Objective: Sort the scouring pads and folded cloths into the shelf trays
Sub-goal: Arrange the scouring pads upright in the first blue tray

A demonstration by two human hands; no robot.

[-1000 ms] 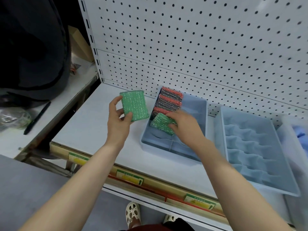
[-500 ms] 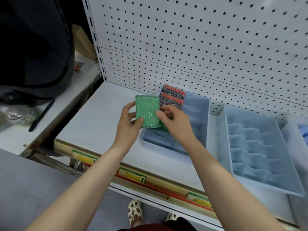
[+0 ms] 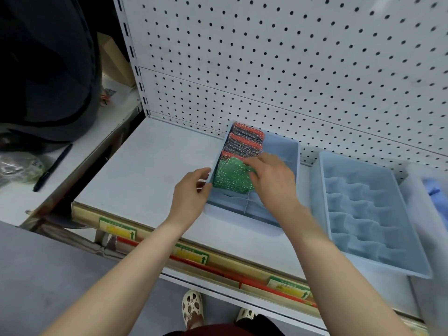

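right hand [image 3: 271,180] pinches glittery green mesh scouring pads [image 3: 230,175] into the pale-blue plastic tray [image 3: 294,154], before red-and-grey striped pads [image 3: 244,141]; left hand [image 3: 191,192], fingers relaxed, touches its rim.

Blocking green scouring pads' [image 3: 229,177] right edge w/ right hand [image 3: 271,180]. Running off frame at right: clear bin [image 3: 417,190] w/ blurred blue cloth [image 3: 436,192]. Cropping shoes [image 3: 192,309] at bottom.
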